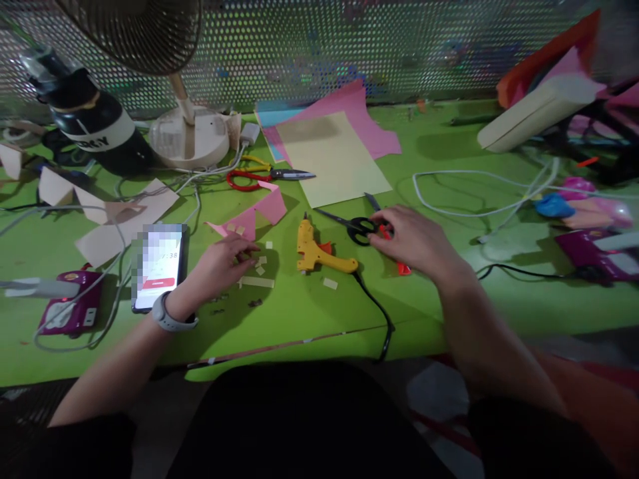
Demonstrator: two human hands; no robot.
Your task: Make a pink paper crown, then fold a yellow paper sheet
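My left hand (219,263), wearing a pale wristband (167,316), hovers low over the green table, fingers loosely curled and slightly apart. Beside its fingertips lie several small cream paper squares (262,261), and a cut pink paper strip (264,209) is just beyond. At the right, my right hand (417,239) has its thumb and fingers closed at the handle of black scissors (360,231), which lie with the blades pointing left. A red-handled tool (403,269) is partly hidden beneath that hand. Between both hands rests a yellow glue gun (319,253) with its black cord.
A phone (162,266) and purple power strip (74,309) are at left. Behind them stand a fan (190,136) and black bottle (94,120). Red-handled scissors (272,176) touch cream paper (339,156). White cable (449,174) loops right, near another purple power strip (594,256).
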